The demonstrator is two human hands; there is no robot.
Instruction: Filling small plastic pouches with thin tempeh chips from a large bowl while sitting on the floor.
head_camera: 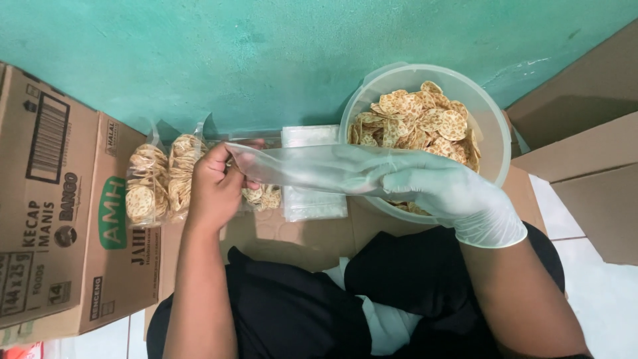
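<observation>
My bare left hand (216, 186) pinches one end of an empty clear plastic bag (299, 169), stretched sideways in front of me. My right hand (445, 193), in a thin pale glove, grips the bag's other end just before a round translucent tub (488, 126) full of flat round crackers (419, 123). Two filled bags of crackers (159, 183) lean upright to the left of my left hand. A third, partly hidden bag of crackers (264, 197) lies below the stretched bag.
A stack of empty clear bags (311, 199) lies on flattened cardboard (292, 236) between my hands. A printed cardboard box (60, 213) stands at the left, another brown box (585, 153) at the right. A teal wall (266, 53) is straight ahead.
</observation>
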